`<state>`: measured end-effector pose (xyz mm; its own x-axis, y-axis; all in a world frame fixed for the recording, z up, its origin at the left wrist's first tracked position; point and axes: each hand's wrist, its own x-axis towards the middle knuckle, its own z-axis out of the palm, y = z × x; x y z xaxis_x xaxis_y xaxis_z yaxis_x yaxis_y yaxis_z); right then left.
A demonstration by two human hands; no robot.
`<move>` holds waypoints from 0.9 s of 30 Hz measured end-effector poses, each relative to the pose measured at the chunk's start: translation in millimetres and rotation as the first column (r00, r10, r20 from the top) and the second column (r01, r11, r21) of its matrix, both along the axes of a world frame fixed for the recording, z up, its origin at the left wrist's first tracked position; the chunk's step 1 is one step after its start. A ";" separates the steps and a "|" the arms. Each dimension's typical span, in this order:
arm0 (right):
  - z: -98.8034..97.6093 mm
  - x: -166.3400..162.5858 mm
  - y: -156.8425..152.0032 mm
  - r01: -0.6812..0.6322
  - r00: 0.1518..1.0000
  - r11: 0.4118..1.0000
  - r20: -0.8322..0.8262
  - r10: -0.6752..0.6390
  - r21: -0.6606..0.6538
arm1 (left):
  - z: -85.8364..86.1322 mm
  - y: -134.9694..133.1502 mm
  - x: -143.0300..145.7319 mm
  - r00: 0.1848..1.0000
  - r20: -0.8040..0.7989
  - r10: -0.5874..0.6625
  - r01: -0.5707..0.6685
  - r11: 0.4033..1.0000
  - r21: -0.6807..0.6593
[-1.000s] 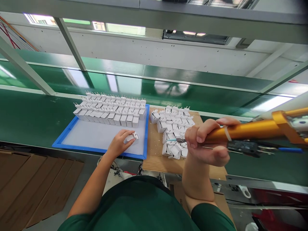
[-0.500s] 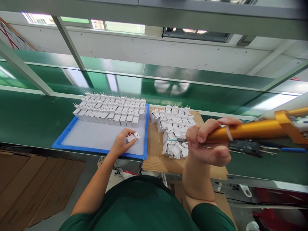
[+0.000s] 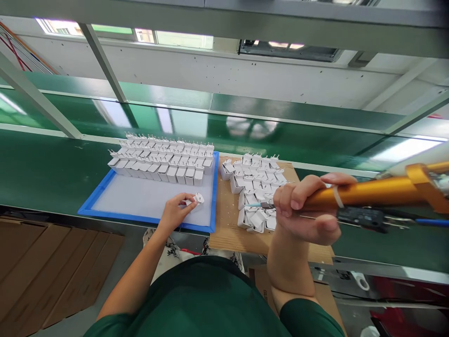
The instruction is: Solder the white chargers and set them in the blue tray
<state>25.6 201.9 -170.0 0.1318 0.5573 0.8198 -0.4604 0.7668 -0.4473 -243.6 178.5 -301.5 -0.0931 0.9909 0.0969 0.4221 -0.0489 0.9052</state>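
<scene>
Over the front right part of a blue-rimmed white tray (image 3: 115,216), my left hand (image 3: 175,211) is closed on a small white plug adapter (image 3: 198,198), its face with the pins turned to the right. My right hand (image 3: 301,208) grips an orange-gold electric screwdriver (image 3: 375,189), held level above the cardboard; its pale blue-tipped bit (image 3: 254,204) points left. Behind my left hand, rows of white plug adapters (image 3: 163,171) stand in the tray with pins up. More white adapters (image 3: 257,180) sit in looser rows on the cardboard, partly behind my right hand.
The cardboard sheet (image 3: 224,238) lies on the green workbench (image 3: 38,173) right of the tray. A metal frame post (image 3: 103,61) rises behind the bench. Folded cardboard (image 3: 52,276) is stacked at the lower left, and a black switch with blue wire (image 3: 363,219) runs along the screwdriver.
My left hand has shifted slightly, and the adapter in it is turned a little. My right hand still holds the screwdriver in nearly the same place.
</scene>
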 end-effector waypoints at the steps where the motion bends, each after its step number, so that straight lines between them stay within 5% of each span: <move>1: -0.1 0.2 -0.1 0.000 1.000 1.000 -0.003 0.000 -0.002 | 0.7 -3.9 -2.1 1.000 -0.027 -0.010 0.011 1.000 0.018; 7: -1.0 2.8 -0.3 -0.016 1.000 1.000 0.002 0.016 -0.006 | -5.9 -20.5 -17.5 0.963 -0.212 -0.169 0.199 0.971 0.132; 13: 0.1 3.2 -1.8 -0.003 1.000 0.999 -0.002 0.003 -0.038 | -15.6 17.5 8.1 0.900 -0.436 -0.005 0.141 0.949 0.281; 19: 0.0 3.7 -2.5 -0.033 0.999 0.999 0.015 0.033 -0.005 | 4.6 66.7 47.2 0.660 -0.750 0.049 0.192 0.954 0.231; 27: -2.2 6.2 -4.0 -0.029 1.000 0.999 0.008 0.029 -0.025 | 3.1 56.3 44.8 0.423 -0.902 0.089 0.254 0.943 0.212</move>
<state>31.8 197.9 -172.2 0.1091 0.5814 0.8063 -0.4784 0.7417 -0.4701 -198.8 234.8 -298.4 0.2969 0.8957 0.3310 0.9534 -0.2977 -0.0497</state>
